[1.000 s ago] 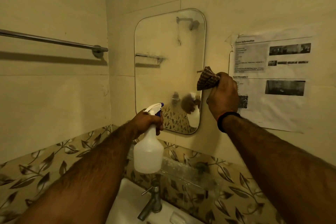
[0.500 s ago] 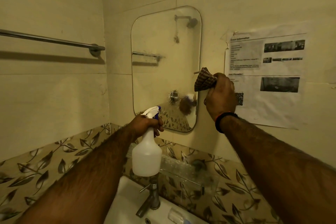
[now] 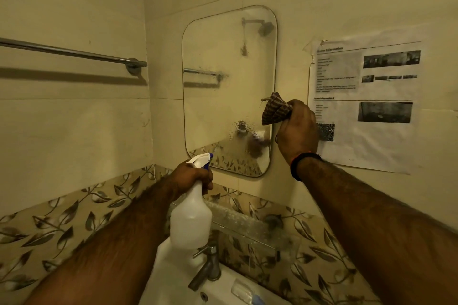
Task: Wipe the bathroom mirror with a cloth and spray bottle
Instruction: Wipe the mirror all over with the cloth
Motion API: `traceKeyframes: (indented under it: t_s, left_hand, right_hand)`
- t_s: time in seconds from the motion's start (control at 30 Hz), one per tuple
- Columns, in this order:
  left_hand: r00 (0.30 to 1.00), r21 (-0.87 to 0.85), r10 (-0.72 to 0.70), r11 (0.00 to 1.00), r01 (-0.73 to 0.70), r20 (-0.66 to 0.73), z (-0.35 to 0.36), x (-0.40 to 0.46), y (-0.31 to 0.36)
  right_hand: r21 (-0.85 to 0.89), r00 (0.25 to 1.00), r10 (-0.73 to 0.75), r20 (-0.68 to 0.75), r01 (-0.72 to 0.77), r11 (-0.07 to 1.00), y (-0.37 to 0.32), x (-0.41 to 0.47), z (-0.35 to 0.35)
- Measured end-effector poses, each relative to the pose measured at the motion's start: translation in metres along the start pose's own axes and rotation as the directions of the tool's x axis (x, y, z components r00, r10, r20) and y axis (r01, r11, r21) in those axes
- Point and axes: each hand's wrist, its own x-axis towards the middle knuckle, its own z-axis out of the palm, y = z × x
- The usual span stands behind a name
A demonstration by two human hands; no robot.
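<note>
A rounded-corner rectangular wall mirror hangs on the cream tiled wall above a white ceramic basin, and its lower part carries a patch of spray droplets, while higher up the glass looks hazy. The left hand is clamped round the neck of a translucent white plastic spray bottle, fingers curled at the trigger below its white and blue nozzle head, which points toward the lower edge of the mirror; the bottle hangs upright in the air over the basin and its metal tap, apart from the glass. The right hand, with a dark band with an orange edge on the wrist, is closed tight on a bunched brown striped cloth. The cloth sticks out of the fist to the left and overlaps the mirror's right edge at about mid-height; whether it touches the glass I cannot tell. Just right of that hand a printed paper sheet with text and dark photos is stuck to the wall. On the left wall a chrome towel rail runs level, and its reflection shows in the mirror along with a shower head. A band of leaf-patterned tiles runs along both walls behind the basin, where a clear textured glass shelf sits below the mirror.
</note>
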Motion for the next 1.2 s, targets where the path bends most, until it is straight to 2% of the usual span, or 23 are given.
traceKeyframes:
  t_s: [0.1,0.23,0.47,0.7,0.83,1.07,1.2]
  left_hand:
    - [0.999,0.046,0.016,0.999,-0.014,-0.052,-0.004,-0.003,-0.004]
    - [0.999,0.015,-0.007,1.0,0.008,-0.04,-0.015,-0.006,-0.008]
    - [0.979,0.092,-0.026,0.995,0.045,-0.204,-0.035,-0.005,-0.026]
    - [0.967,0.031,-0.015,0.999,0.023,-0.254,-0.054,-0.004,-0.033]
    - [0.95,0.087,0.008,0.996,0.02,-0.314,-0.059,-0.001,-0.031]
    - [0.954,0.022,0.028,1.0,-0.023,-0.298,-0.072,0.006,-0.035]
    - [0.957,0.042,-0.015,0.999,0.029,-0.288,-0.077,0.007,-0.036]
  right_hand:
    - [0.012,1.0,0.007,0.014,-0.007,1.0,-0.003,-0.002,0.004]
    - [0.024,1.0,-0.005,0.03,0.004,1.0,-0.007,-0.003,0.008]
    - [0.044,0.999,-0.002,0.046,0.0,0.999,-0.014,-0.007,0.023]
    - [0.064,0.998,-0.012,0.062,0.008,0.998,-0.02,-0.01,0.039]
    - [0.085,0.997,0.0,0.076,-0.006,0.996,-0.024,-0.011,0.05]
    - [0.133,0.997,-0.012,0.073,0.002,0.991,-0.031,-0.011,0.063]
    - [0.147,0.996,-0.009,0.088,-0.004,0.989,-0.033,-0.01,0.072]
